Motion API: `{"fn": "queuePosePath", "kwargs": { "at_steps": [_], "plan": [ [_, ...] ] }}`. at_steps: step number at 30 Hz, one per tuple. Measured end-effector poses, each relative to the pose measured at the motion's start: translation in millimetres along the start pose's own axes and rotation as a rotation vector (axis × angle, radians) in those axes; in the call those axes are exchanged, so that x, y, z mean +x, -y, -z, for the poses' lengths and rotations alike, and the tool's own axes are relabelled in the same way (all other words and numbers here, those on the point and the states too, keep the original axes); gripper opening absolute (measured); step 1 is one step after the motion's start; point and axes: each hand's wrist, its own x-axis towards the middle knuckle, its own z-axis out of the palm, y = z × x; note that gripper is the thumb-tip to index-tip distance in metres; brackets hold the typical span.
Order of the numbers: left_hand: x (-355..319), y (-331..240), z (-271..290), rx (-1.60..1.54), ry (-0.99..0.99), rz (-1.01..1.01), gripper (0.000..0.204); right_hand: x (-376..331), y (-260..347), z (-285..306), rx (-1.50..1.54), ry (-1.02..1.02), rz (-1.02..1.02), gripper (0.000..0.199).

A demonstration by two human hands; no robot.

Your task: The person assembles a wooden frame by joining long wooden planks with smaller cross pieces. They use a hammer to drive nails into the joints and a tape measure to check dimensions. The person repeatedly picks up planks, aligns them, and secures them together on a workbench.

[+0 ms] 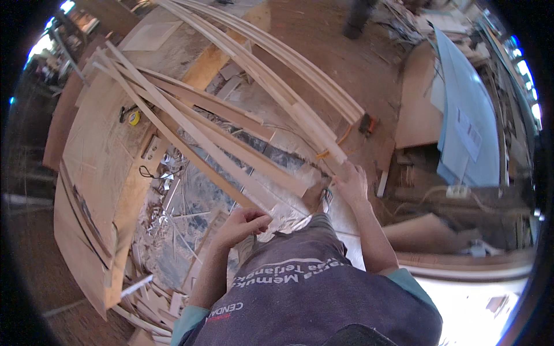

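Note:
My right hand [351,181] has its fingers round the near end of a long pale wooden strip [306,118]. That strip runs away to the upper left beside other long strips. Closer to my body, my left hand [245,226] is curled, its fingers bent in. Whether anything is inside it is hidden. Just beyond its fingers lie the near ends of a narrow wooden strip [190,135] and a darker-edged one [167,134]. Wider boards [254,151] lie between these and the right-hand strips.
A plywood-topped workbench [95,155] stands at left, carrying a yellow tape measure [134,118]. Wood shavings and offcuts [158,303] litter the floor. An orange-and-black tool [367,124] lies beyond my right hand. Light-blue sheets [470,115] lean at right, near a white power socket [457,191].

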Motion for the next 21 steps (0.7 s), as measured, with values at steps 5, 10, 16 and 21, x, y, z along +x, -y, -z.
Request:
{"fn": "queuePosePath", "kwargs": {
  "at_steps": [5,10,16,21],
  "plan": [
    [60.4,-46.3,-97.3,-0.067,-0.134,0.041,0.050,68.9,-32.7,-6.8,0.028,0.305,0.053,0.081],
    [138.7,-42.8,-164.3,-0.134,-0.317,-0.080,0.047,103.3,-30.6,4.6,-0.093,0.529,0.242,0.078],
    [241.4,-56.7,-181.2,-0.355,-0.650,-0.058,0.062,134.9,-35.8,0.3,-0.039,0.627,0.378,0.077],
    [341.6,-33.9,-150.6,-0.345,-1.055,0.161,0.094,152.4,-20.7,-0.3,-0.057,0.705,0.280,0.080]
  ]
}}
